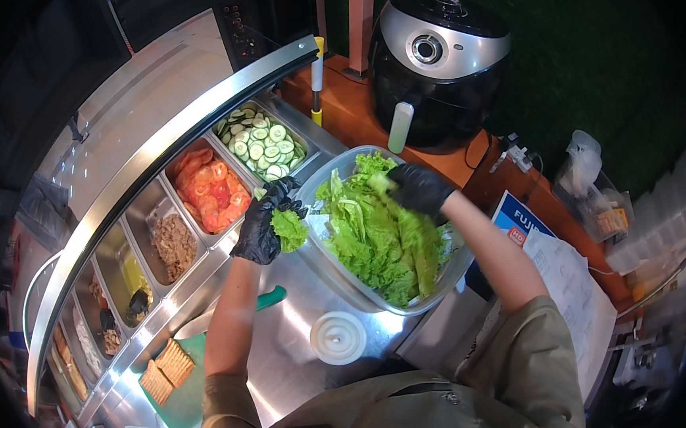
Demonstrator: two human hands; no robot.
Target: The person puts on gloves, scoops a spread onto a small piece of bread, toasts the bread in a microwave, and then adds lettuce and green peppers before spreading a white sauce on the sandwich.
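Note:
A piece of green lettuce point(289, 231) pokes out from my left hand point(264, 222), which wears a black glove and is closed around it beside the tomato pan. My right hand point(419, 189), gloved the same way, is over the far right part of a clear plastic tub point(349, 302). Its fingers are at a blurred lettuce leaf point(381, 182), and I cannot make out whether they grip it. Loose lettuce leaves point(375, 241) fill the tub, over what looks like pale paper at the sides.
Steel pans hold sliced cucumber point(266, 142), sliced tomato point(213, 190) and a brown shredded filling point(173, 244). A green-handled knife point(271, 298) and toasted bread point(168, 371) on a green cutting board point(184, 413) lie left. A white lid point(338, 338) sits near me; an air fryer point(440, 70) stands behind.

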